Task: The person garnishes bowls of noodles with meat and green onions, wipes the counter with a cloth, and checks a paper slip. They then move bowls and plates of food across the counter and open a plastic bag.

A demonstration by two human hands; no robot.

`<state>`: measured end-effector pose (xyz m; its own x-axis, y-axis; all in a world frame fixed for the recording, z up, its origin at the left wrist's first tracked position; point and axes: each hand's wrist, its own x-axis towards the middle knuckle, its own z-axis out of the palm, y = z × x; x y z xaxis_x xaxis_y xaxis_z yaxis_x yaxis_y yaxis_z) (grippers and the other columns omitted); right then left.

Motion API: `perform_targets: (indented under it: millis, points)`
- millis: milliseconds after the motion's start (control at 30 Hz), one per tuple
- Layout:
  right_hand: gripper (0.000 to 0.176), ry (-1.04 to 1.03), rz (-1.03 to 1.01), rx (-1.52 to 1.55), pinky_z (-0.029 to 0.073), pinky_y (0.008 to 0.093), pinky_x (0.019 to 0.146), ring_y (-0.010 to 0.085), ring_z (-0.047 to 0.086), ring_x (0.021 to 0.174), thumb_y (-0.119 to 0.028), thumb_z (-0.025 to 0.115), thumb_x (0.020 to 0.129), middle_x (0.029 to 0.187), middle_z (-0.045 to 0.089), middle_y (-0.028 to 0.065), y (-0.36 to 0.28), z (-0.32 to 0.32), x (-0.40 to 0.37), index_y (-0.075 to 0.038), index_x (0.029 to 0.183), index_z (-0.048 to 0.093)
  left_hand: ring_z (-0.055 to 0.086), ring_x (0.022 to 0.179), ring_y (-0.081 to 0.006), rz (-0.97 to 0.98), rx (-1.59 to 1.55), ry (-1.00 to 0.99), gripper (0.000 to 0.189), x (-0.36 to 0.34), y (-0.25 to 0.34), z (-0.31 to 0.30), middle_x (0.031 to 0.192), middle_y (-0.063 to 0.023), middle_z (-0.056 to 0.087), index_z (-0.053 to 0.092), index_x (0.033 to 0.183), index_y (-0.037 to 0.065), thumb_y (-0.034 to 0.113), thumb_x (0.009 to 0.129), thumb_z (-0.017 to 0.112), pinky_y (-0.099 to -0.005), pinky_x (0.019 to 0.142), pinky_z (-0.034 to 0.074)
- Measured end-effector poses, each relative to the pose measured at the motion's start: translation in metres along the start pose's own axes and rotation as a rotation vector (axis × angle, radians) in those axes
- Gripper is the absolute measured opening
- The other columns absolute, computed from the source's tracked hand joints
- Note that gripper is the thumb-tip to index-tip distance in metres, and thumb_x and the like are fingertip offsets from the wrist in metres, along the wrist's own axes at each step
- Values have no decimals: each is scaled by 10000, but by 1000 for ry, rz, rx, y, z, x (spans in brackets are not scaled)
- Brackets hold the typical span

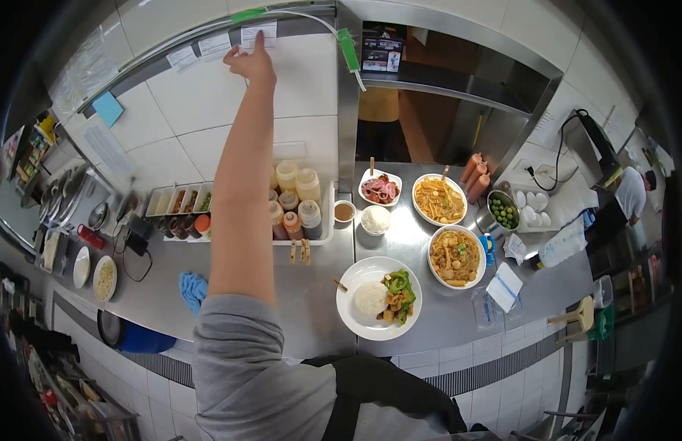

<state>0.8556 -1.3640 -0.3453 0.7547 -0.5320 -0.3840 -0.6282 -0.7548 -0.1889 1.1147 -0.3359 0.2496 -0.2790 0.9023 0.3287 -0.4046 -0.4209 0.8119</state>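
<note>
My left hand (254, 65) reaches high up the tiled wall. One finger is stretched out onto a white printed slip (267, 35) tucked in the metal rail. The other fingers are partly bent and apart from it, with nothing held between them. To the left, two more slips, one in the middle (214, 45) and one at the end (182, 58), hang from the same rail. My right hand is out of view. Below on the steel counter (311, 279) stands a white plate (347, 317) with rice, meat and green vegetables.
Two bowls of noodles, a rear one (438, 200) and a front one (457, 256), stand right of a rice bowl (377, 220) and a dish with red onions (380, 189). Squeeze bottles (308, 185) fill a white bin below my arm. A blue cloth (193, 289) lies left. Another person (632, 192) is far right.
</note>
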Motion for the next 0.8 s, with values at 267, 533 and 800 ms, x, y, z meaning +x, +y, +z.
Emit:
perform_targets:
  millis: [267,533,800]
  points:
    - [798,30,-5,64,303,481,1132,450,367,1343,-83,729,783,1436,375,315,-7,27,-26,112,1427,301,413,1151,-261,185,108,171,263,24,0,-20,1242,-165,377,597,666,58,129,761,832,-357,841,471]
    - [794,132,-140,178,307,484,1127,451,381,1327,-87,735,783,1413,393,321,-29,30,4,115,1420,308,562,967,-210,-23,-321,111,193,78,1,-29,1071,-123,554,568,857,17,40,824,757,-351,820,523]
    - [548,204,-283,546,497,341,811,266,557,1058,67,584,868,1286,478,223,-140,-7,-51,52,1385,401,615,931,-163,-526,-882,-489,237,-24,9,-85,1069,-78,614,538,1118,10,-3,894,616,-293,791,523]
